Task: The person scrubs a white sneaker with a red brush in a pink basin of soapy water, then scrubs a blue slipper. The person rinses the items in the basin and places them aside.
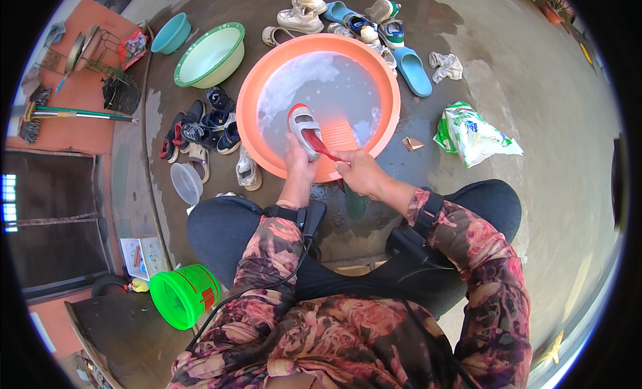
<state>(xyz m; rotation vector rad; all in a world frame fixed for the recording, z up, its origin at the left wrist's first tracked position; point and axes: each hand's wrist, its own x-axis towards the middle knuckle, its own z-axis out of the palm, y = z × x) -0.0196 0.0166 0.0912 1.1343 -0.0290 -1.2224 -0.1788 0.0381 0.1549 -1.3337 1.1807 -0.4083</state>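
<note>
My left hand [298, 159] grips a light grey shoe [305, 125] with a red toe edge, holding it over an orange plastic basin [243, 113]. A red handle [328, 153], apparently of a shoe brush, is in my right hand [362, 172]; its far end lies inside the shoe's opening, so its bristles are hidden. Cloudy, foamy water [311, 80] fills the basin. Just right of the shoe, an orange ribbed washboard [338, 135] slants up out of the water towards the near rim.
Dark shoes [200, 130] lie left of the basin, near a green-rimmed bowl [210, 55] and a clear plastic bowl [186, 183]. White shoes [301, 17] and blue slippers [412, 72] lie behind it. A detergent bag [471, 133] rests at right, a green bucket [183, 296] at lower left.
</note>
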